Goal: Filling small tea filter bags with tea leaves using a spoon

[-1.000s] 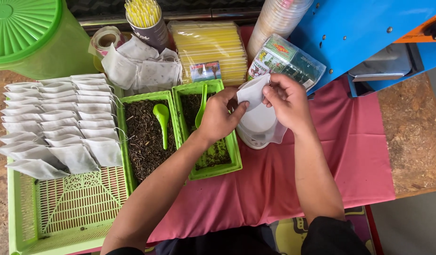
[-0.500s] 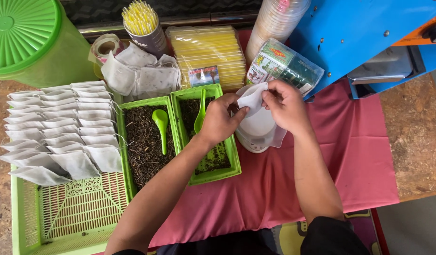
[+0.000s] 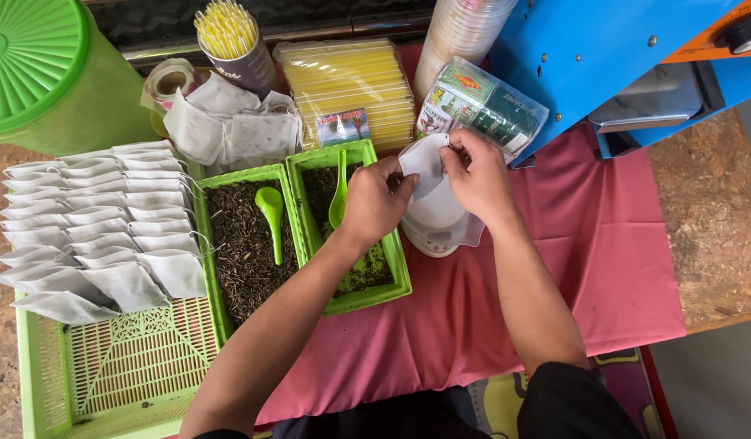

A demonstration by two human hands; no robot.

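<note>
At nine o'clock, rows of filled white pouches (image 3: 99, 219) lie over a green slatted basket (image 3: 132, 366), with a green tub (image 3: 46, 77) at eleven. Just right of the pouches, two green trays stand side by side: the left tray (image 3: 245, 244) holds dark dried leaves and a green spoon (image 3: 271, 215); the right tray (image 3: 355, 236) holds darker leaves and a second spoon (image 3: 339, 191). At twelve o'clock stand a cup of yellow straws (image 3: 229, 41) and a yellow packet stack (image 3: 351, 81). Over the right tray's far corner, the left hand (image 3: 375, 199) pinches one edge of an empty pouch (image 3: 424, 162) between thumb and fingers. The right hand (image 3: 477, 175) pinches the opposite edge. The pouch hangs above a white scale (image 3: 440, 223) on the pink cloth (image 3: 595, 244). At two o'clock stands a blue machine (image 3: 619, 57).
</note>
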